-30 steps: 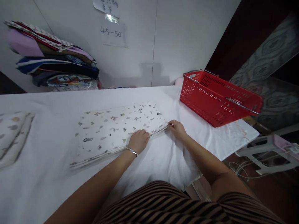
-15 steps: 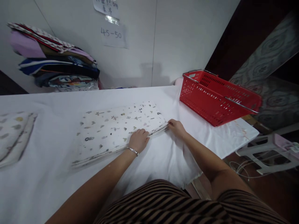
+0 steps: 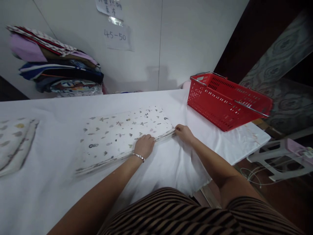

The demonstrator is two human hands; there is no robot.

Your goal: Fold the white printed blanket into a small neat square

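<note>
A white cloth with small printed motifs [image 3: 117, 133] lies folded in layers on the white-covered table [image 3: 58, 189]. My left hand [image 3: 144, 145], with a bracelet at the wrist, bends over its near edge. The fingers are close together on top and the thumb is at the edge, gripping the layers. My right hand [image 3: 183, 133] pinches the near right corner, where the stacked edges show. Its fingertips are partly hidden by the hand itself. At the left border of the head view lies a second folded printed cloth [image 3: 14, 143], apart from both hands.
A red plastic basket [image 3: 217, 106] with metal handles stands on the table's right end. Folded fabrics [image 3: 63, 70] are piled at the back left against the wall. A paper sign [image 3: 118, 36] reads 45-50. Beyond the right edge is a pale plastic stool [image 3: 266, 160] with cables nearby.
Both hands keep their places on the cloth, with hardly any motion. The whole view has shifted very slightly.
</note>
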